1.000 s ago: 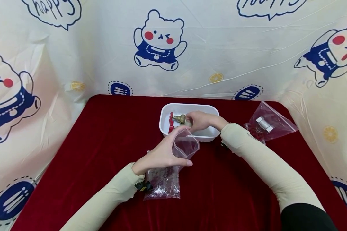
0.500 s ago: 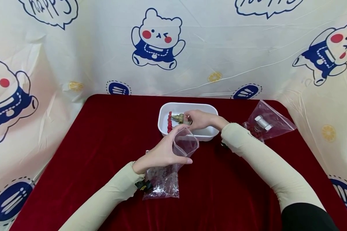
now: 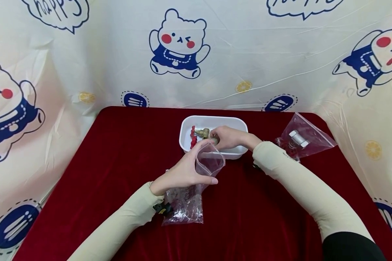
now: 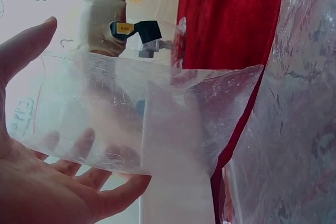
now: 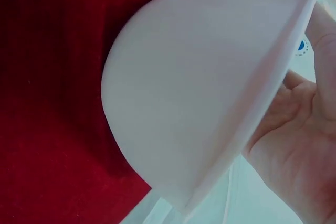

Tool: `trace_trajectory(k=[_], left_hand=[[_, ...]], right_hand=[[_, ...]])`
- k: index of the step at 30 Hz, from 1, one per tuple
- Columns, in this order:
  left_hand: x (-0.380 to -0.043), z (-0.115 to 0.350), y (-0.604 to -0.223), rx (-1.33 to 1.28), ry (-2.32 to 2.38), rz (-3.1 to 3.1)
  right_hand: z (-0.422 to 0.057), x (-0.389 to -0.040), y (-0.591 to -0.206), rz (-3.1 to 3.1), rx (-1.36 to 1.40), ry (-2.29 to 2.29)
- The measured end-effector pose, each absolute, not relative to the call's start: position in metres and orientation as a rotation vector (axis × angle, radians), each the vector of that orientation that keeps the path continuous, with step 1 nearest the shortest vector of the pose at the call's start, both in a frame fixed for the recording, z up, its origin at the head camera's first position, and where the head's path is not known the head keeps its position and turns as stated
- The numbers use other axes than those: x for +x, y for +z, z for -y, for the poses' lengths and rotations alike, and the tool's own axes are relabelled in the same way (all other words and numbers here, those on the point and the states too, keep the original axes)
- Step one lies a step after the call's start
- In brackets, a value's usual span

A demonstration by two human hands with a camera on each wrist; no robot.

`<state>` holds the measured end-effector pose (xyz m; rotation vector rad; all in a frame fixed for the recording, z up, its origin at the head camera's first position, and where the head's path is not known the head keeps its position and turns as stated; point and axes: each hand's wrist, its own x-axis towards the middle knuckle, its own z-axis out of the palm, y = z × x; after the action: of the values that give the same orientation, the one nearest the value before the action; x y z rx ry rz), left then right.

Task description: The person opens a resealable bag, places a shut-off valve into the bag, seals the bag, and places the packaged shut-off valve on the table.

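Two red handles (image 3: 192, 131) sit at the left in the white tub (image 3: 233, 156), and one brass valve (image 3: 201, 133) stretches rightward from its handle, long axis toward the right hand (image 3: 229, 137). That hand is nearer: its fingers curl round brass, though I can't tell on which valve. The left hand (image 3: 184, 173) curves, thumb well apart from fingers, round an open clear bag (image 3: 215, 161), just this side of the tub.
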<state>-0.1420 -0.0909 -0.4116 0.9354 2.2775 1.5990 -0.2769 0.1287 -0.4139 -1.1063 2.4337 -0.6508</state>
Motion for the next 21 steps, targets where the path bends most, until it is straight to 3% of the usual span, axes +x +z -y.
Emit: trace_trajectory(k=[21], left_hand=[[-0.1429,0.0895,-0.4159,0.905,1.585,-2.299]], right_hand=[[-0.1302,-0.2709,-0.4116,-2.473,-1.139,-0.697]])
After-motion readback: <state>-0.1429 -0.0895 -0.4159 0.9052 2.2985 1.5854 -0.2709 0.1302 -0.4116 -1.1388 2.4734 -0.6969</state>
